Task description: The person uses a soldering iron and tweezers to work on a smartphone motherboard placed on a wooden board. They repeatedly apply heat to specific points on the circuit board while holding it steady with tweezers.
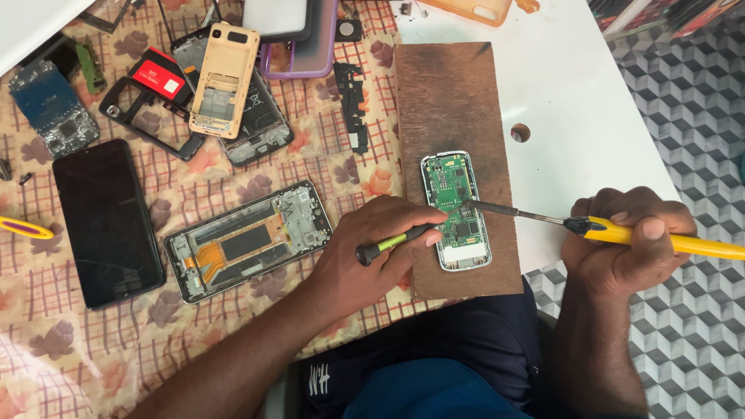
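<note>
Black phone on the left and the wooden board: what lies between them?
In the head view, an opened phone frame with an orange ribbon cable lies on the patterned cloth between the black phone and the wooden board.

The left hand [372,244] lay knuckles-up, fingers curled in a closed grip, forearm stretching back low and leftward. The right hand [625,237] was fisted, wrist bent, forearm upright.
</note>
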